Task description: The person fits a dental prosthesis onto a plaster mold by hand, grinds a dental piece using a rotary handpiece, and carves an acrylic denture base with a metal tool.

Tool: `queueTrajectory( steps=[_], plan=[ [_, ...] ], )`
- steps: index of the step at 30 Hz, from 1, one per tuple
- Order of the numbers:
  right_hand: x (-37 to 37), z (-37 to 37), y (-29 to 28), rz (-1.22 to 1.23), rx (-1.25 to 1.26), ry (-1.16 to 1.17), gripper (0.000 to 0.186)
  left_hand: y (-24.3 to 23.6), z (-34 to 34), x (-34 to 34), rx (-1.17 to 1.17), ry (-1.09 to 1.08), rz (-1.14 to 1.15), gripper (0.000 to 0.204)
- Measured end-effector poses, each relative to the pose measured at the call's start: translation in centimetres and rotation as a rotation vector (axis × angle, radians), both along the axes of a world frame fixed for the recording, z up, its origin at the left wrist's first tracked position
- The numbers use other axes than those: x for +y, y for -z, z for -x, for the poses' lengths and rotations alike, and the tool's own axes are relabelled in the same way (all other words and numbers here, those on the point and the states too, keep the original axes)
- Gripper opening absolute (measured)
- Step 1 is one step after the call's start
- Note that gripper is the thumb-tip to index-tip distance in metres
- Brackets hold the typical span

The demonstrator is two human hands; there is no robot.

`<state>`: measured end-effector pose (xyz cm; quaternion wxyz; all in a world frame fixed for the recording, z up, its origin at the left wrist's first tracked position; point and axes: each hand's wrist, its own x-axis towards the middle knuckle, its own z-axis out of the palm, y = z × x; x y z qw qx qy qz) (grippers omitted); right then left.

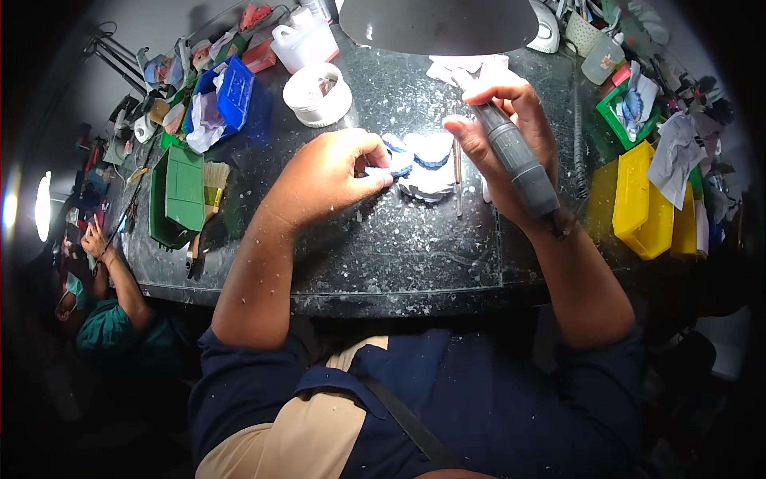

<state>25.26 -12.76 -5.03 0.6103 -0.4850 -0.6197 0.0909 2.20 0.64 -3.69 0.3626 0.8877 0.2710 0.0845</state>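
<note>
We see the dark speckled table spreading under both hands, dusted with white flecks. Above the right hand hangs a grey lamp shade, lighting the work. To the right of the right hand stands a yellow bin, with a second green bin of cloths and scraps beyond it. Well left of the left hand lies a green tray, and beyond it a blue bin stuffed with pale bags. Just past the left hand, farther from us, sits a round white tub, and behind that a white plastic jug.

Our left hand is curled nearly closed, its fingertips pinching a white dental cast with a blue base. Just to the right of that hand, between the two hands, more white and blue casts lie on the table, touching one another.

Our right hand is wrapped closed round a grey handheld grinder, held pen-fashion with thumb and forefinger near its tip; the body runs back down over the wrist. We cannot tell whether the tip touches a cast. A thin metal tool lies just left of this hand.

At the far left edge, another person's hand works at the same table.
</note>
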Motion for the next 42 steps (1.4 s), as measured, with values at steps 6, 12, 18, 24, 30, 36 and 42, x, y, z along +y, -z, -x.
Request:
queueTrajectory(
  steps=[6, 12, 18, 24, 30, 36, 42],
  plan=[
    [-0.3, 0.4, -0.3, 0.083, 0.016, 0.018, 0.032, 0.0, -0.3, -0.2, -0.024, -0.006, -0.043, 0.022],
    [-0.1, 0.0, -0.1, 0.107, -0.072, 0.034, 0.033, -0.4, -0.5, -0.7, -0.052, -0.060, -0.057, 0.022],
    [-0.6, 1.1, -0.4, 0.198, 0.146, -0.047, 0.026, -1.4, -0.6, -2.0, -0.354, -0.083, 0.068, 0.021],
    [-0.4, 2.3, -0.1, 0.197, 0.122, -0.137, 0.034, -1.8, -0.9, -3.6, -0.409, -0.070, 0.078, 0.020],
    [0.0, 1.9, 0.3, 0.239, 0.264, -0.181, 0.033, -1.0, -1.2, -3.4, -0.477, -0.076, 0.126, 0.023],
    [-0.4, 2.0, -0.7, 0.330, 0.441, -0.261, 0.031, -0.6, -1.4, -3.4, -0.629, -0.040, 0.420, 0.022],
    [-0.8, 1.8, -0.3, 0.170, 0.364, -0.239, 0.033, -0.4, -1.5, -3.5, -0.706, -0.026, 0.570, 0.024]
  ],
)
